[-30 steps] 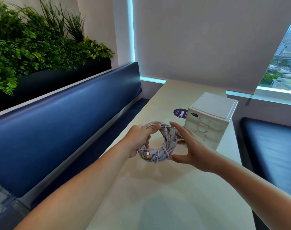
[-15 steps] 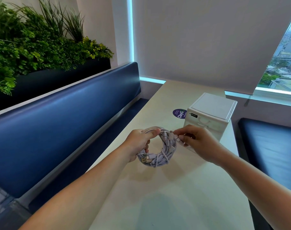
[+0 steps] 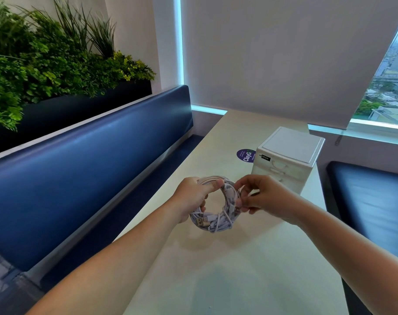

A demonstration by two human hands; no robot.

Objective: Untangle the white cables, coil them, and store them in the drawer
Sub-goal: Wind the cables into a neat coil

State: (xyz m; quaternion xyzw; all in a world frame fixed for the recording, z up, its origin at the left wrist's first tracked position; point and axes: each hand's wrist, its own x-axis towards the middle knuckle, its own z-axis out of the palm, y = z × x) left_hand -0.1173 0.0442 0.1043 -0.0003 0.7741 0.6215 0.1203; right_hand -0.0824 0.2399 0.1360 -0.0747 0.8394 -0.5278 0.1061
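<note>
Fingers of both the left hand (image 3: 193, 196) and right hand (image 3: 265, 196) clasp the coiled white cables (image 3: 216, 205); coiling looks done, storing in the closed drawer unit (image 3: 286, 160) at the table's far edge remains.

Pale tabletop (image 3: 250, 269), round purple sticker (image 3: 245, 155), perhaps reading "ClayG", blue padded bench back (image 3: 80, 169) at left, green plants (image 3: 45, 71) in dark planter (image 3: 80, 108) above, lowered roller blind (image 3: 284, 53), city beyond window (image 3: 388, 87), blue seat (image 3: 370, 201) at right

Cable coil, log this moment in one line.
left hand: grips cable coil | right hand: pinches coil | drawer box: closed | stage: coiled, not stored
</note>
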